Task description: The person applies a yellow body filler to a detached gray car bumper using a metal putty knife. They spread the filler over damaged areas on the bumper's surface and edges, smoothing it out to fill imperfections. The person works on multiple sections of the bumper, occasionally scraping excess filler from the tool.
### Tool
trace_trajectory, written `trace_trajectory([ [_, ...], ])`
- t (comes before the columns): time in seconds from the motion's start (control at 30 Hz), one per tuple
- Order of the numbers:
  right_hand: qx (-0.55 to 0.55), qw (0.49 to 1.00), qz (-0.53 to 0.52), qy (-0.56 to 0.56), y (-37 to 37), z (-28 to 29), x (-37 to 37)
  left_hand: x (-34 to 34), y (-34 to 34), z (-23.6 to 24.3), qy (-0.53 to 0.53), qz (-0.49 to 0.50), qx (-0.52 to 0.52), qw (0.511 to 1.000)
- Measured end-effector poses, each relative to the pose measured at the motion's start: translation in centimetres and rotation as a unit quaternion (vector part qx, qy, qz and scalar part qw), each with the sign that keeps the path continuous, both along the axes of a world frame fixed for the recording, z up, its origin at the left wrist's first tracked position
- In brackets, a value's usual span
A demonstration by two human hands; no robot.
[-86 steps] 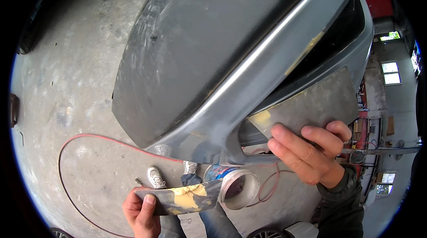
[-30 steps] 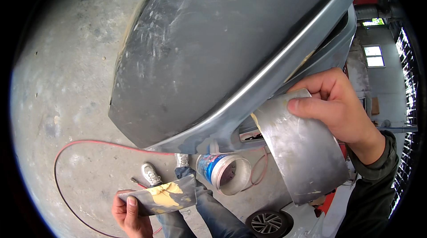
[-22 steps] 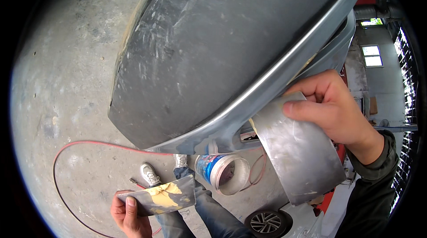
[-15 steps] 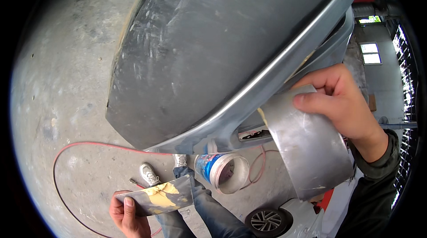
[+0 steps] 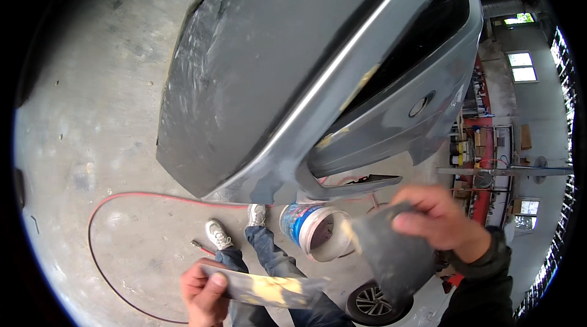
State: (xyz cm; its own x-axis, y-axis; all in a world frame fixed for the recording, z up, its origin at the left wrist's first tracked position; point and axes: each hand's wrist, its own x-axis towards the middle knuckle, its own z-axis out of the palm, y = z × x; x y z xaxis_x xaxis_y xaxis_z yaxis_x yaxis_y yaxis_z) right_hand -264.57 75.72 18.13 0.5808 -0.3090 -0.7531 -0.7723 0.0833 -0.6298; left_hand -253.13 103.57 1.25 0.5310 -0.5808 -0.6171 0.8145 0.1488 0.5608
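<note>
At lower left, my left hand [image 5: 205, 290] is closed on a flat rectangular plate [image 5: 235, 281] spread with yellow paste [image 5: 275, 290]. At lower right, my right hand [image 5: 437, 220] is closed on a wide, dark grey spreader [image 5: 397, 266], blurred, with yellow at its left edge; it hangs just right of the plate. Above both hands is a grey-primed car body [image 5: 275, 70] with a long pale ridge, yellow filler patches [image 5: 367, 82] along an opening and a cutout near its lower end.
A bucket [image 5: 299, 223] stands on the concrete floor [image 5: 116, 137] beside my sneakers [image 5: 217, 234]. A red hose [image 5: 140, 194] loops around them. A car wheel [image 5: 372, 301] shows at the bottom. Shelving with red parts [image 5: 483, 150] and windows [image 5: 521, 67] line the right side.
My right hand and spreader have dropped down and left, away from the car's ridge, exposing more of the opening. My left hand with the plate has shifted right; the view has moved slightly.
</note>
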Motion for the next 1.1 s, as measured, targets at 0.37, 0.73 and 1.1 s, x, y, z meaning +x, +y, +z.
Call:
trace_trajectory([
  [0.37,0.621,0.778,-0.074,0.057,2.8,-8.9,-7.9,-3.0,-2.7,1.6,0.209,-0.171,-0.135,0.953],
  [0.73,0.261,0.942,-0.149,-0.152,-3.1,-7.5,-10.0,-2.9,-3.3,2.1,0.059,0.099,-0.075,0.99],
  [1.1,-0.102,0.963,-0.127,-0.216,-1.7,-7.4,-9.0,-4.1,-5.0,3.9,-0.089,0.108,0.077,0.987],
])
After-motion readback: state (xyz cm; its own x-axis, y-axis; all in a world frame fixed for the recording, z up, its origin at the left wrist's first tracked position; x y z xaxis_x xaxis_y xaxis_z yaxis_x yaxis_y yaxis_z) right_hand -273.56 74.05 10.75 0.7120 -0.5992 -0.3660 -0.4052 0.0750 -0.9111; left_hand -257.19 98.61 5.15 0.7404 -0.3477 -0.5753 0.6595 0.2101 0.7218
